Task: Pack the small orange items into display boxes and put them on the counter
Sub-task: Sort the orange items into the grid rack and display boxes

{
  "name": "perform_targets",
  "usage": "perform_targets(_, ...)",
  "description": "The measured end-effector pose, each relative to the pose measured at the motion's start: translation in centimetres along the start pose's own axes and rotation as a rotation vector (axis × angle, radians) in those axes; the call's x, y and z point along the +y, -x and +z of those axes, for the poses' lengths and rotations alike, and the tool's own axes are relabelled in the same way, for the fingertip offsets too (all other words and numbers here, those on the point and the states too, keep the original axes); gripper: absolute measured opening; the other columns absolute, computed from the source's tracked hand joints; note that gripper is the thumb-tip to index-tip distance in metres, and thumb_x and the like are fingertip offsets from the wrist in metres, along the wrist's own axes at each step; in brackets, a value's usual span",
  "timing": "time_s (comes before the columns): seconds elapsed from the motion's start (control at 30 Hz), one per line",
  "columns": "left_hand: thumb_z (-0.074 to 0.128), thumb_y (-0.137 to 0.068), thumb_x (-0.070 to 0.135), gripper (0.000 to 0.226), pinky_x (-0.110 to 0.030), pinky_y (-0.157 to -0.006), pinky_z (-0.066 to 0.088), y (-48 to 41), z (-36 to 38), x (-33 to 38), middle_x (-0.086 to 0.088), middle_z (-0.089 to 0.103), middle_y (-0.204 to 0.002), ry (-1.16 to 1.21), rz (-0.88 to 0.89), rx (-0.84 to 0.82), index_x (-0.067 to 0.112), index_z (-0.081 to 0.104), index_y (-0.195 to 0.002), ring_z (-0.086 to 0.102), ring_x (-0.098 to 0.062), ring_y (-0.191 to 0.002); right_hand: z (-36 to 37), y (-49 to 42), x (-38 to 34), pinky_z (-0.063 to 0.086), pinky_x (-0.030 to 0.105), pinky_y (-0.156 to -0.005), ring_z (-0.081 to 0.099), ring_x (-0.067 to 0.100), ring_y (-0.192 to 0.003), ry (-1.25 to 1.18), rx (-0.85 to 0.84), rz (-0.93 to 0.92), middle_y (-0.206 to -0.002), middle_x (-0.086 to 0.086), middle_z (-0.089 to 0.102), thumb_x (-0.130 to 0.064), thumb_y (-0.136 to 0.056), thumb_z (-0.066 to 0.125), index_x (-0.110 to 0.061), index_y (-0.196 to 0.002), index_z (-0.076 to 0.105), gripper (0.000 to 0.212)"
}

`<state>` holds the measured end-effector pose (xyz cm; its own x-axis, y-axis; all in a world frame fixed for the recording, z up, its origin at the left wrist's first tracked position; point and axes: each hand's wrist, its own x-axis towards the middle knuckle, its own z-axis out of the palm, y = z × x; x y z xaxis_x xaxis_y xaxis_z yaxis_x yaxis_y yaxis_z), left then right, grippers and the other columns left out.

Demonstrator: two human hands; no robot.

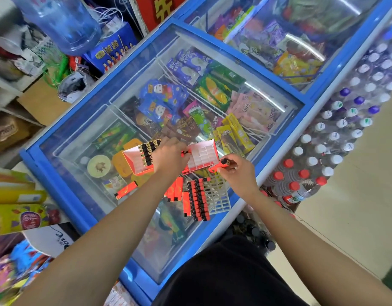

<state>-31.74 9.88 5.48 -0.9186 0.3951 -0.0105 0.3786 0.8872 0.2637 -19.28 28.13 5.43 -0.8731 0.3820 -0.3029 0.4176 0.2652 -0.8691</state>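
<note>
The orange items look like small lighters with black tops. On the freezer's glass lid (84, 138), a display box (136, 160) partly filled with them stands at the left. My left hand (170, 156) pinches one lighter at the edge of a second, nearly empty box (205, 156) with a white grid of cells. My right hand (235, 171) grips another lighter (222, 164) at that box's right corner. Below the hands lies a white plastic grid tray (217, 196) with rows of lighters, and loose lighters (177, 188) lie beside it. One lone lighter (125, 189) rests further left.
The blue-framed freezer holds several wrapped ice creams under glass. Packs of bottled drinks (323, 151) stand stacked at the right, close to my right arm. A big water jug (62, 23) and cluttered shelves sit at the far left. Snack boxes (16, 213) crowd the near left.
</note>
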Motion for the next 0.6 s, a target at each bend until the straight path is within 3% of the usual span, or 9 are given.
perform_targets(0.3, 0.066, -0.092, 0.034, 0.018, -0.031, -0.06, 0.051, 0.8, 0.3, 0.0, 0.002, 0.067, -0.089, -0.063, 0.035, 0.043, 0.025, 0.081, -0.095, 0.061, -0.021, -0.094, -0.2, 0.5, -1.0, 0.05, 0.009, -0.069, 0.064, -0.001, -0.071, -0.048, -0.012, 0.0, -0.081, -0.018, 0.069, -0.016, -0.081, 0.08, -0.027, -0.094, 0.069, 0.02)
perform_targets(0.4, 0.065, -0.093, 0.034, 0.022, -0.033, -0.069, 0.053, 1.9, -0.6, 0.6, 0.004, 0.068, -0.097, 0.143, 0.041, -0.015, 0.025, 0.077, -0.109, 0.06, -0.019, -0.099, -0.1, 0.4, -0.8, 0.052, 0.012, -0.071, 0.066, 0.003, -0.073, -0.059, -0.018, 0.011, -0.082, -0.013, 0.071, -0.018, -0.081, 0.079, -0.022, -0.097, 0.071, 0.019)
perform_targets(0.5, 0.07, -0.091, 0.036, 0.024, -0.032, -0.077, 0.056, 3.8, -1.7, 2.0, 0.01, 0.072, -0.09, 0.438, 0.031, -0.068, 0.023, 0.076, -0.11, 0.066, -0.009, -0.084, 0.3, 0.5, -1.1, 0.051, 0.013, -0.071, 0.065, 0.006, -0.075, -0.062, -0.03, -0.014, -0.083, -0.007, 0.072, -0.018, -0.082, 0.078, -0.017, -0.097, 0.073, 0.016)
perform_targets(0.6, 0.075, -0.086, 0.044, 0.027, -0.015, -0.073, 0.054, 5.4, -2.7, 3.4, 0.014, 0.072, -0.083, 0.671, -0.069, -0.12, 0.026, 0.075, -0.107, 0.067, 0.001, -0.077, 0.9, 0.8, -1.7, 0.05, 0.013, -0.07, 0.06, 0.004, -0.071, -0.084, -0.045, -0.08, -0.082, -0.004, 0.069, -0.01, -0.079, 0.081, -0.018, -0.094, 0.072, 0.019)
